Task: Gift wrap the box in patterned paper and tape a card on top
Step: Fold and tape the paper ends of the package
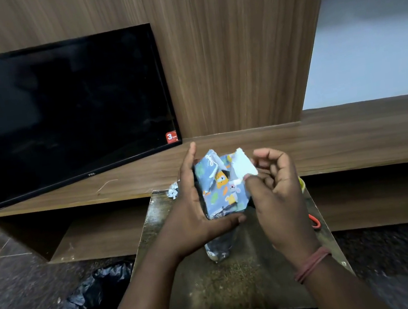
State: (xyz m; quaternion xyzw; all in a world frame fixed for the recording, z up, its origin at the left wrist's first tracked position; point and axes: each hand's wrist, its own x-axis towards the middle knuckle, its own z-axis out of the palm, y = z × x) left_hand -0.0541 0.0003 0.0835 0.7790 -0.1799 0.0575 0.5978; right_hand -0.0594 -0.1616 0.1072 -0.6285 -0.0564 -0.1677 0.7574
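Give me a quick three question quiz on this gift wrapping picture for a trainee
1. True or false: the wrapped box lies flat on the small table.
2. Which hand pinches the white paper flap: left or right?
3. What stands behind the left hand on the wooden shelf?

Key: 1. False, it is held up off the table. 2. Right. 3. A dark television.

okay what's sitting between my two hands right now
In the head view, the box in blue patterned paper sits between your hands: left hand grips its left side, right hand pinches a white paper flap at its top right.
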